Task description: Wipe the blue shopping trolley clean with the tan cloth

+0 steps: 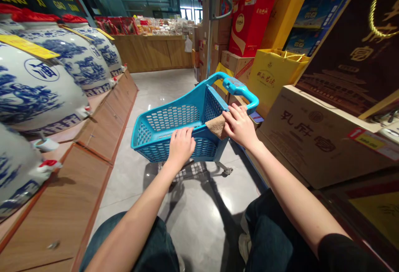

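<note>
A blue plastic shopping cart (170,116) stands sideways in front of me, its handle (240,87) at the right end. My left hand (182,143) is closed over the cart's near top rim, the fingertips hooked inside the basket. Higher on the same side, my right hand (239,124) presses a tan cloth (217,126) against the sloping rim just below the handle. The cloth hangs out to the left of the fingers. Nothing lies in the part of the basket that shows.
Large blue-and-white jars (34,81) line a wooden ledge (101,126) on the left. Cartons (305,135), a yellow gift bag (268,77) and a red box (249,25) are stacked close on the right. A wooden counter (152,52) with packaged goods stands behind the cart.
</note>
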`<state>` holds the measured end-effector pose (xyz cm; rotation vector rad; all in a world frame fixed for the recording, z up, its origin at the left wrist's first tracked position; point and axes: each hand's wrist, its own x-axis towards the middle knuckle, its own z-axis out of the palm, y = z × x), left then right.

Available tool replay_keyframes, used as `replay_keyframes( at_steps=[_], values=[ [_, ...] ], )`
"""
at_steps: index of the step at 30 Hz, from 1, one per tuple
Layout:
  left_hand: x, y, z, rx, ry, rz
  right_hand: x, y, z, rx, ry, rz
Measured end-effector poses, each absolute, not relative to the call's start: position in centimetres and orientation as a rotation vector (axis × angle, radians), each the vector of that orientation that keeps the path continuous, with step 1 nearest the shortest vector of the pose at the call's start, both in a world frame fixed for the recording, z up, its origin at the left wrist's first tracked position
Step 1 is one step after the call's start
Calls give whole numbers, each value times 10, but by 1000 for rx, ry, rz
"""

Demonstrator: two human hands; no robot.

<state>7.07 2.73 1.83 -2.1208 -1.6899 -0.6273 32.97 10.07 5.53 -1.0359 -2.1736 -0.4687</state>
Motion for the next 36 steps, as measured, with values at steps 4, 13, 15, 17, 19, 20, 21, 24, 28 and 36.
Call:
replay_keyframes(
  at_steps=[4, 13, 15, 17, 19, 20, 21, 24, 28, 36],
  values=[
    [63, 23, 15, -2107, -1663, -625, 358, 119, 66, -1155, -1982, -456],
    [60, 20, 19, -2063, -1671, -673, 315, 87, 52, -971, -2193, -358],
    [57, 22, 22, -2036, -1693, -689, 310, 83, 52, -931, -2253, -371],
    [52, 23, 23, -2009, -1718, -688, 317, 87, 57, -942, -2238, -389],
    [48, 25, 24, -1984, -1730, -684, 331, 96, 63, -997, -2142, -403],
    [45, 25, 24, -1973, -1729, -685, 338, 101, 66, -1030, -2079, -406],
    [43, 25, 24, -1961, -1725, -689, 343, 104, 69, -1057, -2021, -405],
    [36, 23, 24, -1926, -1729, -712, 344, 104, 69, -1092, -1935, -395],
    [31, 18, 22, -1933, -1776, -760, 317, 81, 63, -1014, -2058, -371],
    [57, 13, 14, -2129, -1618, -753, 323, 86, 74, -999, -2113, -427]
  ],
)
